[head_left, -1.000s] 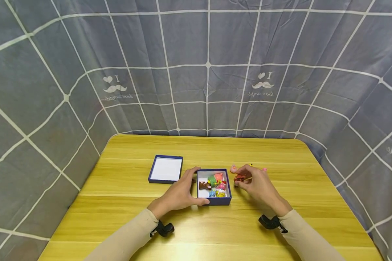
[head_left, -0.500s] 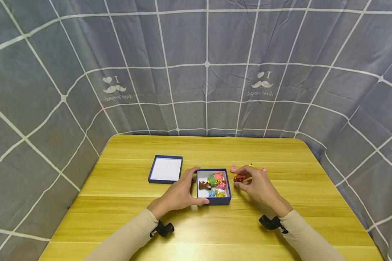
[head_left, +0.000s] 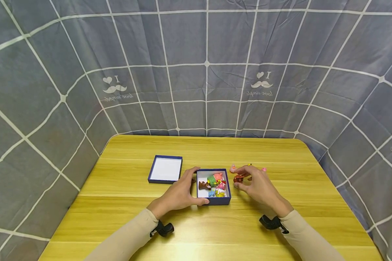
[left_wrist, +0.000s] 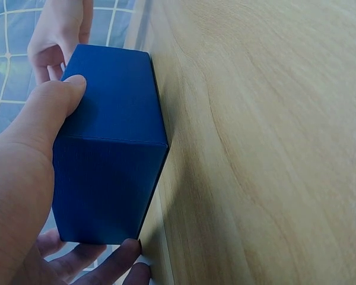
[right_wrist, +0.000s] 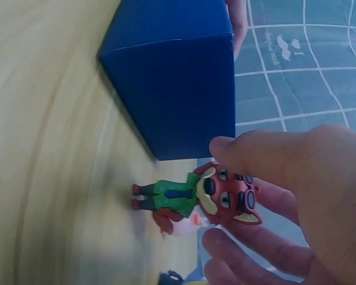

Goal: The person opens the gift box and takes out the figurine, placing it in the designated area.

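My left hand (head_left: 179, 190) grips a dark blue box (head_left: 213, 201) at its left side, thumb on the near wall and fingers at the far wall. Several small toy figures lie inside, among them a brown one (head_left: 204, 185), a green and pink one (head_left: 214, 179) and a small blue one (head_left: 211, 193). Just right of the box, my right hand (head_left: 259, 185) holds a fox figurine (right_wrist: 219, 193) by its head between thumb and fingers. The fox is upright, wearing a green shirt and blue tie, its feet close over the table.
The box's lid (head_left: 166, 168) lies with its white inside up, behind and left of the box. Beyond the right hand are a pink duck toy (head_left: 233, 169), a yellow toy (head_left: 250, 165) and another pink toy (head_left: 264, 169). A grey checked curtain (head_left: 189, 83) surrounds the table.
In my right fingers the fox figurine has turned a little and shifted slightly to the left. The left hand and the box have hardly moved.
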Demonstrator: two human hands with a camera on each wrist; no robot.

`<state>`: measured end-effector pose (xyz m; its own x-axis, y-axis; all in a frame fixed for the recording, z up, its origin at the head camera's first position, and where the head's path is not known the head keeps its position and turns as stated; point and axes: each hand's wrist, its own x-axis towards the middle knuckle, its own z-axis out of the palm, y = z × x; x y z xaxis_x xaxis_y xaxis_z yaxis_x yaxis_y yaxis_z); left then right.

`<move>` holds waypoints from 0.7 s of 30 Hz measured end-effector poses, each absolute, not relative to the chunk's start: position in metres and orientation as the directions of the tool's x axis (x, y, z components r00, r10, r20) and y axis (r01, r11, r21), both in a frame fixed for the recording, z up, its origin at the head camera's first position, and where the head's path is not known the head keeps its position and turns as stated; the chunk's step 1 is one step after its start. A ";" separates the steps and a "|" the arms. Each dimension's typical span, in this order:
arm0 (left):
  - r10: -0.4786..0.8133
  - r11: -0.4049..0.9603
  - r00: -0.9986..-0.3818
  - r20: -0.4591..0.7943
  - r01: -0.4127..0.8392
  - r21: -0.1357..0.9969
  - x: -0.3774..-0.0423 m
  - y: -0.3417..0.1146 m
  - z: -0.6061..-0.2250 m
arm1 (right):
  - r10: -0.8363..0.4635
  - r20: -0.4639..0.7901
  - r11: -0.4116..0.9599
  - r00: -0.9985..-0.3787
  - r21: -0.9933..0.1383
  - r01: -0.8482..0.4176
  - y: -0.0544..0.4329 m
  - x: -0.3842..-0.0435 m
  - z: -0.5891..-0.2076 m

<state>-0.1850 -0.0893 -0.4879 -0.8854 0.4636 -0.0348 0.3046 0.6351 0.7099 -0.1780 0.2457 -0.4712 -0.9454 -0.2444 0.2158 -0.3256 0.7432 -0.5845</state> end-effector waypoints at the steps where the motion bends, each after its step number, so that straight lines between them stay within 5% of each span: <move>1: 0.464 0.635 -0.885 -0.035 0.304 0.710 -0.185 -0.089 -0.488 | -0.249 0.221 0.747 -0.943 -0.575 -0.332 0.246 -0.178 -0.470; 21: 0.466 0.634 -0.884 -0.023 0.316 0.706 -0.186 -0.090 -0.488 | -0.312 0.275 0.744 -0.910 -0.525 -0.414 0.241 -0.180 -0.448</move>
<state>-0.1860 -0.0896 -0.4881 -0.8844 0.4662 -0.0234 0.3155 0.6339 0.7061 -0.1805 0.2406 -0.4480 -0.9095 -0.3119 0.2748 -0.4137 0.7438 -0.5250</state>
